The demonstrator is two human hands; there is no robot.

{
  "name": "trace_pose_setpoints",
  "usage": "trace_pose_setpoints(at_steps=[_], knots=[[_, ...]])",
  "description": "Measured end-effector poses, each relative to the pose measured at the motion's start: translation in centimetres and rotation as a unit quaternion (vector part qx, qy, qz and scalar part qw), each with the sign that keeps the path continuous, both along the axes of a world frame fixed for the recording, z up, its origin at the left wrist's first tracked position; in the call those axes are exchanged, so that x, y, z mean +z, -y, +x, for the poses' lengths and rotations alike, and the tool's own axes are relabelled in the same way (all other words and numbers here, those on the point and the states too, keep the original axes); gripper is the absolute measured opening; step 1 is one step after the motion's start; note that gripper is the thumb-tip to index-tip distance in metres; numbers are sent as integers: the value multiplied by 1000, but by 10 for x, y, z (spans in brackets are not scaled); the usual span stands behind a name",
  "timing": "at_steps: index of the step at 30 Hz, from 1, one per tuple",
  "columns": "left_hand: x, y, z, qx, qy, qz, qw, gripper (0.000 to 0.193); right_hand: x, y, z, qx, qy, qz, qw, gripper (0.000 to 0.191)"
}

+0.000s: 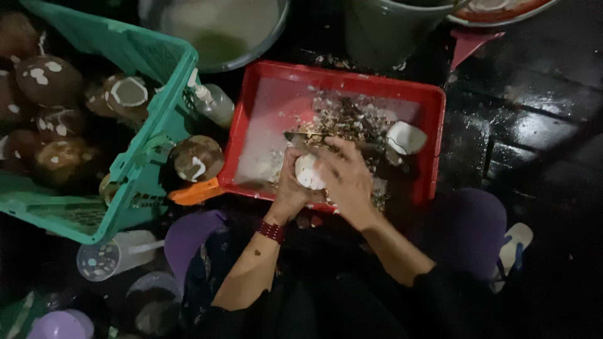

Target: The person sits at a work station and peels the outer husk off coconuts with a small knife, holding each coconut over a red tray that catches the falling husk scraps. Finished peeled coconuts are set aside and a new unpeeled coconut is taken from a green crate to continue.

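My left hand (pixel 287 191) cups a white peeled coconut piece (pixel 308 173) over the near part of a red plastic tray (pixel 339 78). My right hand (pixel 344 176) lies against the piece from the right, gripping a knife (pixel 308 138) whose blade points left across the tray. A second white coconut piece (pixel 406 138) rests in the tray to the right, amid a heap of brown shell scraps (pixel 352 116). A red band circles my left wrist.
A green crate (pixel 147 63) at the left holds several brown coconuts (pixel 50 78). One loose coconut (pixel 196 158) and an orange handle (pixel 195 192) lie between crate and tray. A metal basin (pixel 220 28) and a green bucket (pixel 383 28) stand behind. The wet dark floor (pixel 534 119) spreads to the right.
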State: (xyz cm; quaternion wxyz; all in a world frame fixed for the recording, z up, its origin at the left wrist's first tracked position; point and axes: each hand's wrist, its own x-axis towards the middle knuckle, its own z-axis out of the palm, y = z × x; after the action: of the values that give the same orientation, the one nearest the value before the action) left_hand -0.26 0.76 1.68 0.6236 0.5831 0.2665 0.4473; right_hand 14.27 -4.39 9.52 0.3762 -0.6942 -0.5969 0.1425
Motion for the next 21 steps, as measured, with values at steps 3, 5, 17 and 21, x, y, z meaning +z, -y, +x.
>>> trace_pose_setpoints(at_steps=[3, 5, 17, 21], knots=[[6, 0, 0, -16, 11, -94, 995, 90, -2, -4, 5, -3, 27, 64, 998, 29], [16, 2, -1, 4, -52, -40, 998, 89, -7, -11, 12, -23, -381, -47, 923, 29], [40, -4, -2, -5, -71, -49, 996, 72, -9, 8, -9, 31, -69, 91, 993, 36], [28, -6, -5, 9, -110, -7, 994, 81, -1, 2, -14, -8, -19, 105, 994, 27]])
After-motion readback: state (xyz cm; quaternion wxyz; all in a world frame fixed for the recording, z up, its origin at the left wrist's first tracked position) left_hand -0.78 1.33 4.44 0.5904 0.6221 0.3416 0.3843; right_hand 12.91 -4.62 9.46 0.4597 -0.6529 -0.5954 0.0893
